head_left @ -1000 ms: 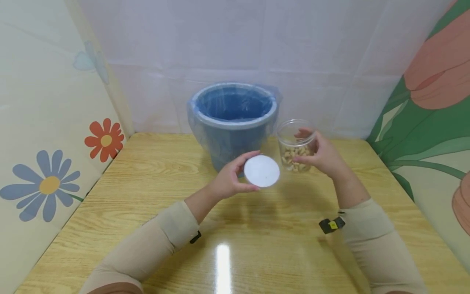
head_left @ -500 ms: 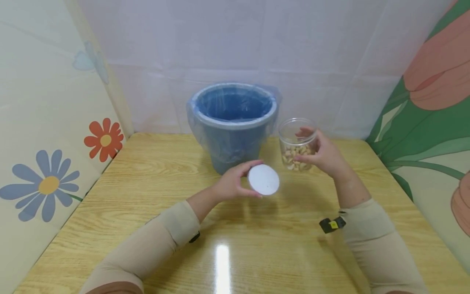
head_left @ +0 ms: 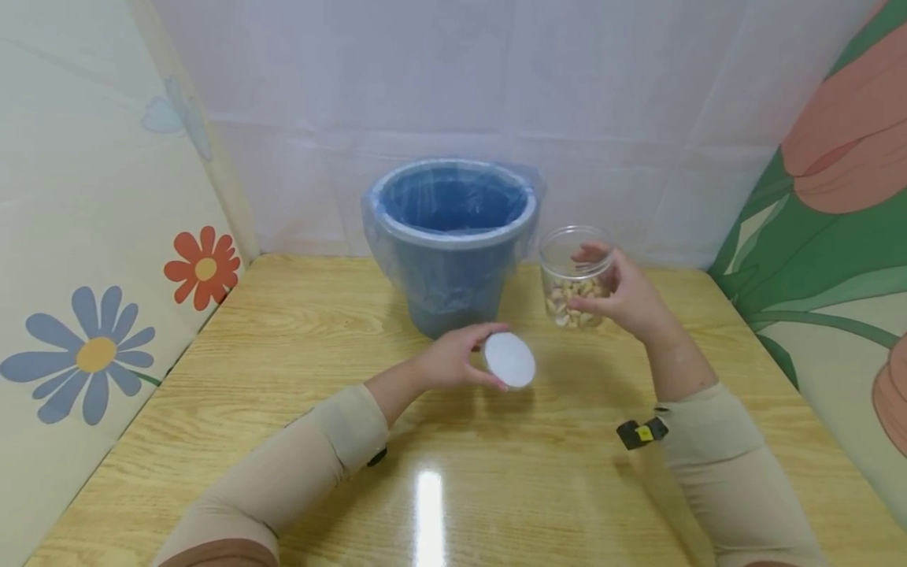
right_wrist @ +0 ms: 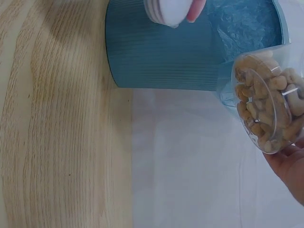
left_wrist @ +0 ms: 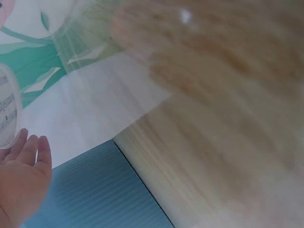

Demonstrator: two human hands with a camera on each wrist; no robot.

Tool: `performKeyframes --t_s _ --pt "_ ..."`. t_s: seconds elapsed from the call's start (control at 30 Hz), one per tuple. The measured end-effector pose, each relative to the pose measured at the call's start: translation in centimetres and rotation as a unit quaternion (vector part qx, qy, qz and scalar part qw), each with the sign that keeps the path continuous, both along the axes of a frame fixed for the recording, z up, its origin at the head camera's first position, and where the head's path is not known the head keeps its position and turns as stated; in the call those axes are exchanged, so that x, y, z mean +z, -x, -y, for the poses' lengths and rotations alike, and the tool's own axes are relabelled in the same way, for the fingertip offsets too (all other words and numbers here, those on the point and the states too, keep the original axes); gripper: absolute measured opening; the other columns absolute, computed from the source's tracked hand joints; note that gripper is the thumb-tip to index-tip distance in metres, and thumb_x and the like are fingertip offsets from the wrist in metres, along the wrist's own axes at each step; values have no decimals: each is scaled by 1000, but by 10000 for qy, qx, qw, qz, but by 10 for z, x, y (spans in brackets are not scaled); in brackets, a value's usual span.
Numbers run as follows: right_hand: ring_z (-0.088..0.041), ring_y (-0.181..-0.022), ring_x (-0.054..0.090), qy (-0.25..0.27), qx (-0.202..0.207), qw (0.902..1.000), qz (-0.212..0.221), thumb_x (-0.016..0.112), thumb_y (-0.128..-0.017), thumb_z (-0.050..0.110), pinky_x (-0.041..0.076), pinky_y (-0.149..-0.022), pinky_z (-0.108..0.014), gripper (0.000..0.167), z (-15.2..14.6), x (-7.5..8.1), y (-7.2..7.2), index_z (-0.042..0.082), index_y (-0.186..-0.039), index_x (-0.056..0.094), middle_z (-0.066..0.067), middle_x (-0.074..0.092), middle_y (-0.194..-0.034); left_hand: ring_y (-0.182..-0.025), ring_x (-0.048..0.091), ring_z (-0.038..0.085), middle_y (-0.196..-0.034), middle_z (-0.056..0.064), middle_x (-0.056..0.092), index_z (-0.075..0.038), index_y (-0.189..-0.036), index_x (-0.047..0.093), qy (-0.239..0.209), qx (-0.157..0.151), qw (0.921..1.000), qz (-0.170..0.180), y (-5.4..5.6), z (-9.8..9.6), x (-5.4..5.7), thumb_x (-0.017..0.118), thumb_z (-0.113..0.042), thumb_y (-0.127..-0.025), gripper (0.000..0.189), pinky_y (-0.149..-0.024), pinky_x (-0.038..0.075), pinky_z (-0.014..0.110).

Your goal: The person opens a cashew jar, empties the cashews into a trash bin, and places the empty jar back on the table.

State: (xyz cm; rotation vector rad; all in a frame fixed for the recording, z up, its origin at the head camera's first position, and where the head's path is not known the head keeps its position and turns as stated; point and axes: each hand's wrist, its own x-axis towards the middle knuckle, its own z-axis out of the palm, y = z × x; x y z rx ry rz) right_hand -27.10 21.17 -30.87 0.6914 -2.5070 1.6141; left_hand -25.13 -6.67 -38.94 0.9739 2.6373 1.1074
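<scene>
My left hand (head_left: 449,361) pinches a round white lid (head_left: 510,361) by its edge, thumb below and fingers above, in front of the bin. At the left edge of the left wrist view, the face of the lid (left_wrist: 8,109) carries dark printed marks. To the right of the bin, my right hand (head_left: 629,299) grips an uncapped clear plastic jar (head_left: 567,272) around its side. Cashews (right_wrist: 266,104) fill roughly its lower half. The jar stands nearly upright, higher and farther back than the lid, with a gap between the two.
A blue bin (head_left: 453,287) lined with a thin clear bag (head_left: 386,244) stands at the back of the wood-grain table (head_left: 283,354). Behind it hangs a white sheet (head_left: 425,79). Flower-painted panels flank the table on both sides.
My left hand has lowered the lid toward me, away from the bin's front, and tilted it slightly. The jar in my right hand has shifted only a little to the right.
</scene>
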Motion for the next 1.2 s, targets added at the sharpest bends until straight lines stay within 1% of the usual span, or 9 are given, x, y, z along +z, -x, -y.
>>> performKeyframes --t_s 0.1,0.3,0.5,0.57,0.73,0.87,0.93,1.1,1.2 --pt "-26 -113 47 22 15 10000 26 77 -69 0 45 -90 -23 82 0 0 -1 3 -137 31 -17 44 -132 -115 50 21 -133 4 48 -19 -137 41 183 13 9998 77 1 0 -3 83 -43 -58 92 -95 42 35" --pt "-25 -114 47 7 20 10000 -4 77 -69 0 43 -94 -31 81 0 1 -2 2 -136 31 -15 45 -132 -122 44 22 -136 4 46 -17 -138 40 615 -158 9979 147 0 -3 -6 82 -46 -59 94 -103 35 37" --pt "-24 -113 48 70 83 9999 -24 76 -69 -1 45 -89 -22 81 2 2 -4 0 -136 31 -15 45 -131 -126 40 21 -139 5 43 -12 -139 37 1023 -392 9939 106 -2 -6 -13 79 -50 -59 98 -106 31 35" --pt "-25 -113 47 53 87 9999 -54 76 -69 0 45 -89 -22 81 2 2 -4 1 -137 31 -15 45 -131 -126 40 20 -138 4 43 -11 -139 38 1121 -441 9927 102 -3 -6 -14 79 -50 -60 97 -106 31 34" --pt "-26 -116 46 3 64 9999 -118 77 -69 0 41 -96 -31 81 2 1 -4 1 -136 32 -15 46 -131 -124 43 20 -136 5 46 -10 -139 37 1498 -605 9867 202 -6 -7 -16 78 -50 -62 96 -104 33 33" --pt "-27 -118 45 4 61 9999 -126 77 -68 0 38 -100 -38 81 3 1 -4 1 -136 32 -15 46 -131 -122 44 21 -134 6 48 -9 -139 36 1656 -725 9832 272 -7 -8 -16 79 -48 -63 96 -103 34 33" --pt "-27 -118 45 -23 57 9999 -149 77 -69 0 38 -100 -36 81 3 0 -5 2 -136 33 -15 47 -131 -122 43 21 -134 6 47 -9 -139 37 1678 -745 9827 258 -7 -8 -16 79 -47 -63 95 -104 33 33" --pt "-27 -117 45 -15 106 9998 -169 76 -70 0 41 -94 -25 80 3 0 -4 3 -136 32 -15 46 -131 -124 42 21 -135 7 46 -9 -138 38 1681 -774 9825 232 -8 -7 -15 81 -42 -61 95 -105 32 33" --pt "-27 -116 46 17 131 9998 -151 76 -70 0 44 -91 -23 81 3 0 -4 2 -137 31 -16 45 -131 -124 42 22 -136 7 45 -8 -138 37 1719 -763 9820 198 -8 -7 -15 82 -39 -61 94 -106 31 33"
